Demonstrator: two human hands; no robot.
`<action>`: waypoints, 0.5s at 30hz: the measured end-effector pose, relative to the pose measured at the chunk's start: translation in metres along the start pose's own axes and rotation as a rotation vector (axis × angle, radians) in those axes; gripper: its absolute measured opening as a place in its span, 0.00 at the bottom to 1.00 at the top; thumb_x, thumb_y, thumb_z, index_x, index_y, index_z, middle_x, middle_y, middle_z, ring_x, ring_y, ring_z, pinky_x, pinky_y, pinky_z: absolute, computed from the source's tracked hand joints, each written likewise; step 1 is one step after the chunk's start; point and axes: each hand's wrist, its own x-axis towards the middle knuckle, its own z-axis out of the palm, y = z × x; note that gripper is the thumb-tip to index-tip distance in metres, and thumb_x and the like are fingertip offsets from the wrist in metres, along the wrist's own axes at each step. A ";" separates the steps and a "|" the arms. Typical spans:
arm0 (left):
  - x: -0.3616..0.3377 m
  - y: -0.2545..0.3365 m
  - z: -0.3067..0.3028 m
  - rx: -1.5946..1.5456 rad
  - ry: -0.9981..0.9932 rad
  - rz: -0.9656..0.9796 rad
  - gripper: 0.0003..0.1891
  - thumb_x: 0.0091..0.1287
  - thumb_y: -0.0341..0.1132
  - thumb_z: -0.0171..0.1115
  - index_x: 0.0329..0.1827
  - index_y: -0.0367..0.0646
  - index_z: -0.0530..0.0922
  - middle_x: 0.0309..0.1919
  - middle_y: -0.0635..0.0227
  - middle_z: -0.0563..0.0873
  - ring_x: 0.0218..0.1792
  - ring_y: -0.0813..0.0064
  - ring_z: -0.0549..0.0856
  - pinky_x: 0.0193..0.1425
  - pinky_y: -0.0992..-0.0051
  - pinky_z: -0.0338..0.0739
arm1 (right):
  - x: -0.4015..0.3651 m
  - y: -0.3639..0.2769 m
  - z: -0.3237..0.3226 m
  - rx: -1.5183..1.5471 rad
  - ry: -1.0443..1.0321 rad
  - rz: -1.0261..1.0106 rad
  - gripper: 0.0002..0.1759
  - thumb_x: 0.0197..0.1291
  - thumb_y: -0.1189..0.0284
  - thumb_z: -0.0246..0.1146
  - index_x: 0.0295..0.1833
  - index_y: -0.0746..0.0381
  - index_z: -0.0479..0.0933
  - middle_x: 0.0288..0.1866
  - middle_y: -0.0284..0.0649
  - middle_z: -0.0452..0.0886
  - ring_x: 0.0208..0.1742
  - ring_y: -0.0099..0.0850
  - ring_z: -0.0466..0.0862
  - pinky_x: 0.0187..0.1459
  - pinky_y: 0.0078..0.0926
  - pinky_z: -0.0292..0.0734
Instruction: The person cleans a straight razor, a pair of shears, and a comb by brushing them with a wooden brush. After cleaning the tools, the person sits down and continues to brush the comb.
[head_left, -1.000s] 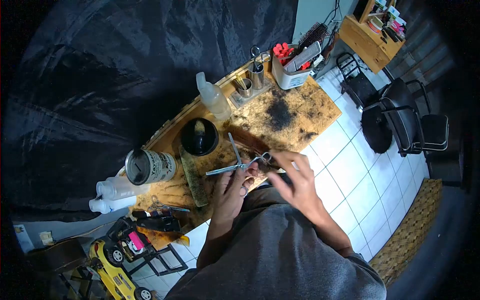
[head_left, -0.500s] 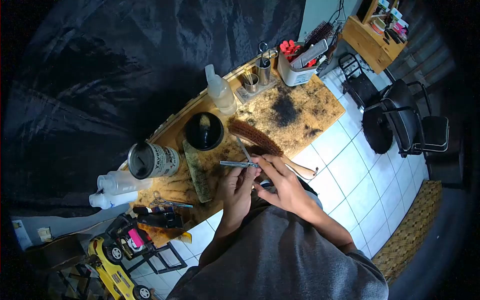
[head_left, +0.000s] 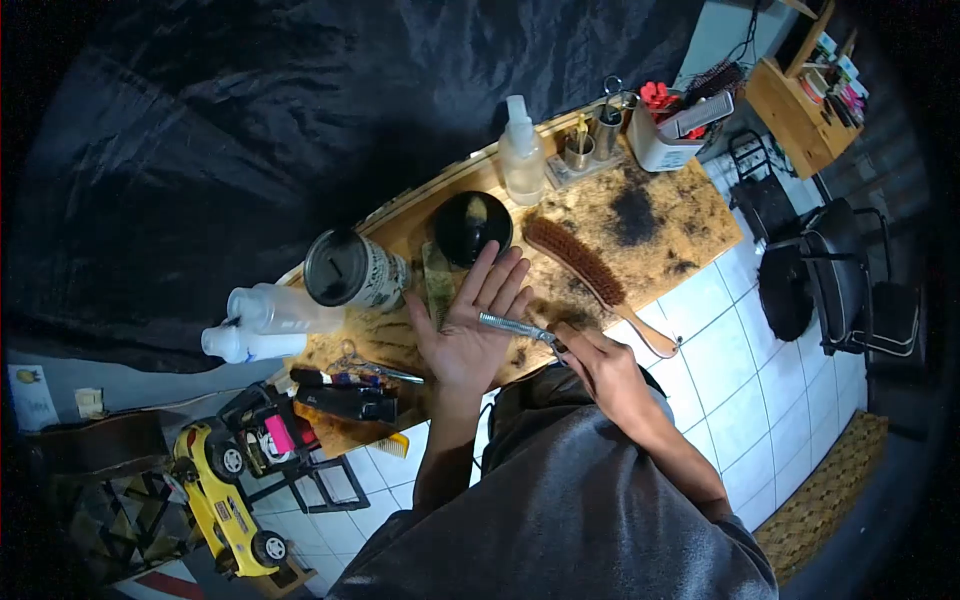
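Note:
A pair of thinning shears [head_left: 512,325] with toothed blades is held by the handles in my right hand [head_left: 603,372], its fingers curled round them. The blades lie together and point left, overlapping the edge of my left palm in this view. My left hand [head_left: 468,330] is palm up over the bench with its fingers spread, holding nothing. Partly hidden behind that hand is a flat comb [head_left: 437,280]. Just beyond its fingertips stands a black bowl [head_left: 452,232] with a shaving brush [head_left: 476,215] in it. A wooden-handled brush [head_left: 580,262] lies to the right.
Hair clippings [head_left: 632,215] cover the wooden bench [head_left: 700,215]. Along its back are a spray bottle [head_left: 522,165], metal cups [head_left: 578,152] and a white tub of combs [head_left: 660,150]. A large tin [head_left: 345,268], bottles [head_left: 270,310], clippers [head_left: 345,402] and scissors [head_left: 365,365] sit left.
My left hand has come off the shears and opened palm up. The shears' blades, apart before, are now together in my right hand. The view has shifted, moving the bench rightward and up.

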 end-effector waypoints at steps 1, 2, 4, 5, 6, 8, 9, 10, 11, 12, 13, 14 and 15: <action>-0.003 0.003 0.000 0.020 0.001 -0.023 0.55 0.60 0.77 0.28 0.74 0.33 0.48 0.73 0.48 0.56 0.75 0.58 0.54 0.77 0.61 0.45 | 0.000 0.002 0.003 -0.030 0.020 -0.080 0.21 0.55 0.79 0.63 0.56 0.63 0.73 0.44 0.45 0.77 0.39 0.44 0.83 0.38 0.37 0.82; -0.005 0.003 -0.001 0.020 0.002 -0.021 0.55 0.60 0.77 0.28 0.74 0.33 0.48 0.73 0.48 0.56 0.75 0.58 0.54 0.77 0.61 0.45 | -0.001 0.002 0.005 -0.061 0.041 -0.158 0.21 0.55 0.78 0.64 0.56 0.63 0.73 0.43 0.45 0.76 0.39 0.44 0.83 0.39 0.37 0.82; -0.010 0.002 -0.003 -0.067 -0.014 -0.054 0.55 0.60 0.77 0.27 0.74 0.33 0.46 0.73 0.47 0.56 0.75 0.57 0.54 0.77 0.61 0.44 | 0.003 -0.009 0.004 -0.111 0.103 -0.203 0.21 0.55 0.77 0.64 0.56 0.63 0.74 0.43 0.45 0.76 0.40 0.44 0.82 0.41 0.38 0.82; -0.012 0.001 -0.003 -0.067 -0.011 -0.052 0.55 0.60 0.77 0.27 0.74 0.33 0.46 0.73 0.47 0.56 0.75 0.57 0.54 0.77 0.61 0.44 | 0.004 -0.014 0.004 -0.160 0.166 -0.247 0.21 0.55 0.76 0.65 0.56 0.63 0.74 0.42 0.45 0.76 0.41 0.44 0.81 0.43 0.38 0.81; -0.014 0.000 -0.002 -0.051 -0.024 -0.054 0.55 0.60 0.77 0.27 0.75 0.33 0.46 0.73 0.47 0.56 0.75 0.57 0.53 0.77 0.61 0.44 | 0.002 -0.013 0.006 -0.159 0.165 -0.247 0.21 0.55 0.76 0.65 0.56 0.63 0.74 0.42 0.45 0.76 0.41 0.44 0.81 0.43 0.38 0.81; -0.015 0.001 0.000 -0.035 -0.040 -0.052 0.56 0.60 0.77 0.27 0.75 0.33 0.46 0.73 0.47 0.56 0.75 0.57 0.53 0.77 0.61 0.43 | -0.003 -0.008 0.009 -0.109 -0.006 -0.155 0.24 0.53 0.73 0.67 0.57 0.65 0.73 0.45 0.47 0.74 0.45 0.44 0.79 0.49 0.38 0.78; -0.017 0.003 0.001 -0.056 -0.048 -0.055 0.55 0.60 0.77 0.28 0.75 0.33 0.45 0.73 0.47 0.56 0.75 0.57 0.53 0.77 0.61 0.43 | -0.004 -0.008 0.010 -0.108 -0.008 -0.157 0.24 0.53 0.73 0.67 0.57 0.65 0.73 0.45 0.47 0.74 0.45 0.44 0.79 0.49 0.38 0.78; -0.019 0.004 0.002 -0.076 -0.057 -0.059 0.55 0.60 0.77 0.28 0.75 0.33 0.45 0.72 0.47 0.56 0.75 0.57 0.53 0.77 0.61 0.43 | -0.005 -0.008 0.011 -0.081 -0.045 -0.128 0.25 0.53 0.72 0.67 0.57 0.66 0.73 0.45 0.47 0.74 0.46 0.44 0.78 0.49 0.39 0.77; -0.021 0.006 0.000 -0.075 -0.055 -0.056 0.55 0.60 0.77 0.28 0.75 0.33 0.45 0.72 0.47 0.56 0.75 0.57 0.53 0.77 0.61 0.43 | -0.006 -0.009 0.012 -0.054 -0.082 -0.099 0.25 0.52 0.71 0.68 0.57 0.66 0.73 0.46 0.47 0.74 0.48 0.44 0.78 0.50 0.39 0.76; -0.023 0.008 -0.001 -0.073 -0.047 -0.050 0.54 0.61 0.76 0.29 0.75 0.33 0.45 0.72 0.47 0.56 0.75 0.57 0.52 0.77 0.61 0.42 | -0.006 -0.013 0.013 -0.052 -0.083 -0.100 0.25 0.52 0.71 0.68 0.57 0.66 0.73 0.46 0.47 0.74 0.48 0.44 0.78 0.50 0.39 0.76; -0.024 0.010 -0.003 -0.072 -0.040 -0.046 0.54 0.61 0.76 0.29 0.75 0.33 0.45 0.72 0.47 0.56 0.75 0.57 0.52 0.78 0.61 0.42 | -0.005 -0.018 0.014 -0.087 0.015 -0.163 0.25 0.52 0.72 0.67 0.56 0.67 0.74 0.46 0.46 0.74 0.46 0.44 0.79 0.49 0.38 0.77; -0.026 0.011 -0.003 -0.071 -0.039 -0.048 0.54 0.61 0.76 0.29 0.75 0.33 0.45 0.72 0.47 0.56 0.75 0.57 0.52 0.78 0.61 0.42 | -0.004 -0.022 0.014 -0.121 0.115 -0.224 0.24 0.51 0.73 0.67 0.55 0.67 0.74 0.45 0.46 0.75 0.45 0.43 0.79 0.48 0.37 0.78; -0.028 0.012 -0.002 -0.110 -0.012 -0.042 0.55 0.60 0.77 0.27 0.74 0.32 0.47 0.72 0.46 0.56 0.75 0.56 0.52 0.77 0.60 0.42 | -0.004 -0.023 0.015 -0.119 0.115 -0.221 0.24 0.51 0.73 0.67 0.55 0.67 0.74 0.45 0.46 0.75 0.45 0.43 0.79 0.48 0.37 0.78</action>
